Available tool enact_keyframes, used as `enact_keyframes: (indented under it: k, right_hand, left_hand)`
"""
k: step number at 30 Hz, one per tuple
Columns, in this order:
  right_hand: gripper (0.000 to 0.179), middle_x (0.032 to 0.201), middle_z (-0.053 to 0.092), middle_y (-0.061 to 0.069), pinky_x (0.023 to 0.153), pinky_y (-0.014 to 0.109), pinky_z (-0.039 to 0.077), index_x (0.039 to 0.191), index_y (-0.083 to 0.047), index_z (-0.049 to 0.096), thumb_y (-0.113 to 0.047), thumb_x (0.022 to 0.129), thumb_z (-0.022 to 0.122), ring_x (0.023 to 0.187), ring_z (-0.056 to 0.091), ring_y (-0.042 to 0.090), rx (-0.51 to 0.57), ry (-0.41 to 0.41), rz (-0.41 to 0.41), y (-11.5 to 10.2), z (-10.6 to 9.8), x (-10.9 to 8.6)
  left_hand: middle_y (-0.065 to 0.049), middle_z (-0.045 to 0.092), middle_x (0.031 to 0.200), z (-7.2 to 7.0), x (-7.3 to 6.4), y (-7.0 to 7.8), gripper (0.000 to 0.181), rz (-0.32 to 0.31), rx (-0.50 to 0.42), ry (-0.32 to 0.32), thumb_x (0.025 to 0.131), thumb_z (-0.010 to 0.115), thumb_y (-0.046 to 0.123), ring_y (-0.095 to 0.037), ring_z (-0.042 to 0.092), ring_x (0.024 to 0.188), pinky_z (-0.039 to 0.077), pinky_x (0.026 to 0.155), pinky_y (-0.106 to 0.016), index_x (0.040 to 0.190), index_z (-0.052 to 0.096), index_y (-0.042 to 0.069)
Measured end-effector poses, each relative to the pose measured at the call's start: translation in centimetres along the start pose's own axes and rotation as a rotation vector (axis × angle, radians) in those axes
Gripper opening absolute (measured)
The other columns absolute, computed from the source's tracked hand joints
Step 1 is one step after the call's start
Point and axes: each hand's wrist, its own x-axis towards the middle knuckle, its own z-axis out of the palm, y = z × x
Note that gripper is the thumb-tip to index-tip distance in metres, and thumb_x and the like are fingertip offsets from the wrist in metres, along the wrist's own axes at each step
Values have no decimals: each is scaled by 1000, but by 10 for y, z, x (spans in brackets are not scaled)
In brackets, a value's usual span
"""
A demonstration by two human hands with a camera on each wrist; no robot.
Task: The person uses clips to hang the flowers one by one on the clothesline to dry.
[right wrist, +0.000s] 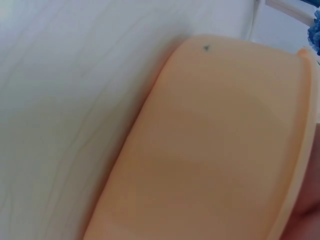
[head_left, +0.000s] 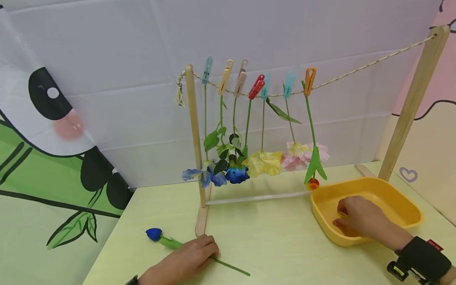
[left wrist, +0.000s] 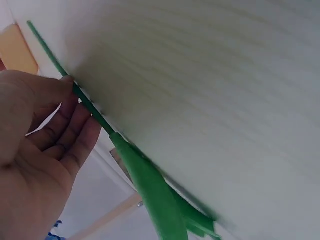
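My left hand (head_left: 194, 253) pinches the green stem of a blue artificial rose (head_left: 154, 234) low over the table. The bud points left and the stem end runs out to the right; in the left wrist view the thumb and fingertips meet on the stem (left wrist: 87, 104). Inside the yellow tray (head_left: 320, 221), my right hand (head_left: 363, 217) has its fingers curled, with a small yellow clothespin (head_left: 342, 214) showing between thumb and forefinger. The right wrist view shows mostly the tray's outer wall (right wrist: 215, 135), which hides the fingertips.
A wooden stand (head_left: 195, 134) carries a sagging rope (head_left: 374, 63). Several flowers hang head down from it by coloured clothespins, among them a red clothespin (head_left: 256, 87) and an orange clothespin (head_left: 309, 81). The right post (head_left: 413, 107) rises behind the tray.
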Motion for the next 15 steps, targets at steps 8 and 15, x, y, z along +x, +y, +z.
enact_keyframes:
  k: [8,15]
  right_hand:
    - [32,73,57,-4,59,27,44,90,-6,72,-26,75,93,67,49,14,62,45,-72,-1,-7,2]
    - [31,83,70,-1,65,28,55,99,1,75,-18,79,90,71,57,11,106,77,-176,-5,-21,4]
  left_hand:
    - [9,48,107,0,11,11,22,61,75,11,105,60,34,-3,45,96,46,80,-12,119,61,17]
    - [11,56,102,-27,48,37,18,30,-208,130,107,55,6,3,52,84,47,71,-9,121,54,16]
